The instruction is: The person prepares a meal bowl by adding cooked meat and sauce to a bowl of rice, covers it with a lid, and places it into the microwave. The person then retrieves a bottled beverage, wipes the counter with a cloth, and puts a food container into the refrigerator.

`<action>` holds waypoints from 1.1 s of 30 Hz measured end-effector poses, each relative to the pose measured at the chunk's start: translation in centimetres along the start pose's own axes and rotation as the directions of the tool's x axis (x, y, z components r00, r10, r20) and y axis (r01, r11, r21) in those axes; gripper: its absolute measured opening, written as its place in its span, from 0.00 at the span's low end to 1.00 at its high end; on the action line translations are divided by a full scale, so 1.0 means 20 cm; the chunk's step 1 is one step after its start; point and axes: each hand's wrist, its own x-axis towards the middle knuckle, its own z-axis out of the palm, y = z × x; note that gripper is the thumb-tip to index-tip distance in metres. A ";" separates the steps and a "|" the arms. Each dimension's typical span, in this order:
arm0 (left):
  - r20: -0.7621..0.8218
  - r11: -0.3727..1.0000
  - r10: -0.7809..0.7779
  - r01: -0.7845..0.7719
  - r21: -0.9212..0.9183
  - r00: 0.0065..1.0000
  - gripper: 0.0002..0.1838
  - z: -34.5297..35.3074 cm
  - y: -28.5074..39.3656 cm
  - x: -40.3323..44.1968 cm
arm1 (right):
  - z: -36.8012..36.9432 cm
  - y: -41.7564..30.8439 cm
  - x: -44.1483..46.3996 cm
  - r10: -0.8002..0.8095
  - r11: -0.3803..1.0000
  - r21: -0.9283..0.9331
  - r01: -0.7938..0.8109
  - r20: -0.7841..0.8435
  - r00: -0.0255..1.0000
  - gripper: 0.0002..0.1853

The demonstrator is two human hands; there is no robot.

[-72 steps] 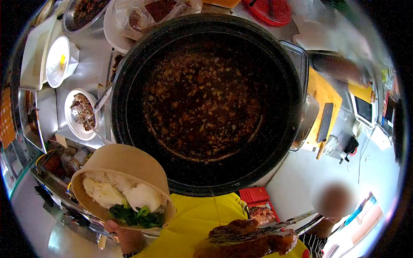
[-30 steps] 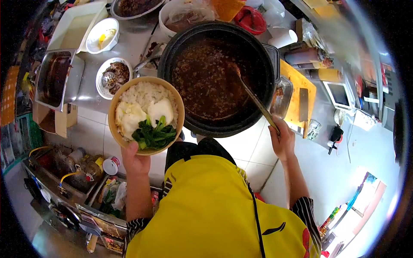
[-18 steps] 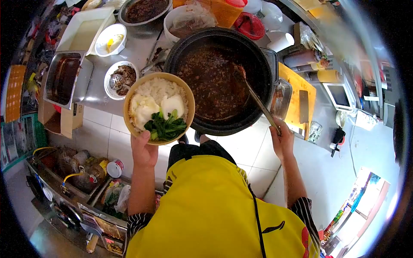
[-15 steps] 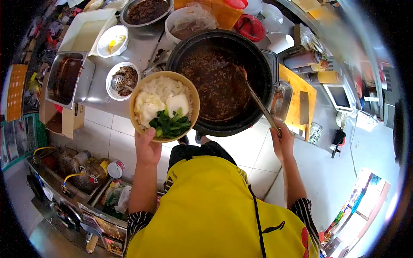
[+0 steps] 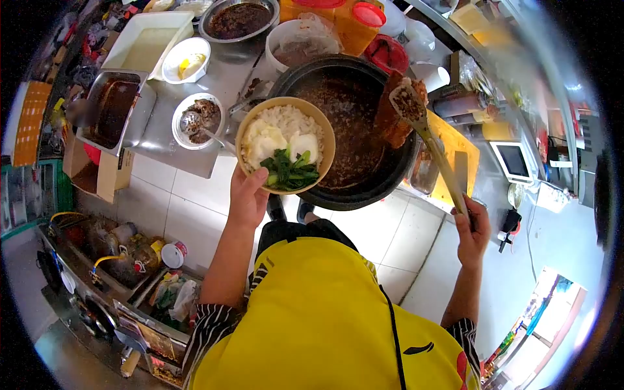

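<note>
My left hand (image 5: pixel 248 195) holds a round paper bowl (image 5: pixel 327 162) from below, thumb over its rim. In the bowl lie white rice (image 5: pixel 289 123), two pale eggs (image 5: pixel 265 144) and chopped leafy greens (image 5: pixel 286 170). In my right hand (image 5: pixel 473 231) are long metal tongs (image 5: pixel 437 144), closed around the handle end. Their perforated, sauce-specked head lies against a reddish-brown slab of meat (image 5: pixel 390 120), raised over the right side of the black pot (image 5: pixel 354 200). Dark brown sauce (image 5: pixel 348 136) with bits in it fills the pot. The bowl overlaps the pot's left rim.
On the steel counter stand a white tub with a spoon (image 5: pixel 198 122), a white bowl with yellow food (image 5: pixel 186 60), a steel pan of dark sauce (image 5: pixel 114 107) and a round basin (image 5: pixel 239 19). A yellow board (image 5: pixel 465 172) lies right of the pot.
My right hand has risen to the right, lifting the tongs and the meat out of the sauce. The bowl in my left hand has moved slightly right and up, closer over the pot.
</note>
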 end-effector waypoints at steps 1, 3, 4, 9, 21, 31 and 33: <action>0.009 1.000 0.003 -0.003 -0.014 1.000 0.36 0.01 0.00 0.01 | -0.01 -0.05 0.01 -0.056 0.998 0.007 0.056 0.023 0.998 0.16; 0.025 0.999 0.007 -0.006 -0.040 1.000 0.36 0.04 0.00 0.02 | -0.01 -0.16 0.03 -0.073 0.997 0.037 0.070 0.085 0.994 0.17; 0.021 0.999 0.009 -0.008 -0.040 1.000 0.35 0.05 0.00 0.02 | 0.01 -0.19 0.05 -0.085 0.994 0.073 0.075 0.147 0.986 0.17; 0.099 0.999 -0.028 0.031 -0.036 0.995 0.36 0.05 0.02 0.05 | 0.08 -0.28 0.18 -0.054 0.992 0.127 0.003 0.405 0.913 0.18; 0.116 0.994 -0.034 0.046 -0.102 0.993 0.46 0.05 0.03 0.00 | 0.27 -0.35 0.23 0.232 0.866 0.263 -0.426 0.544 0.806 0.16; 0.108 0.988 0.024 -0.008 -0.151 0.994 0.48 0.05 -0.04 0.01 | 0.32 -0.41 0.11 0.335 0.750 0.387 -0.536 0.475 0.814 0.14; 0.077 0.989 0.025 -0.014 -0.144 0.997 0.48 0.06 -0.06 0.01 | 0.33 -0.41 0.07 0.357 0.726 0.403 -0.558 0.472 0.806 0.13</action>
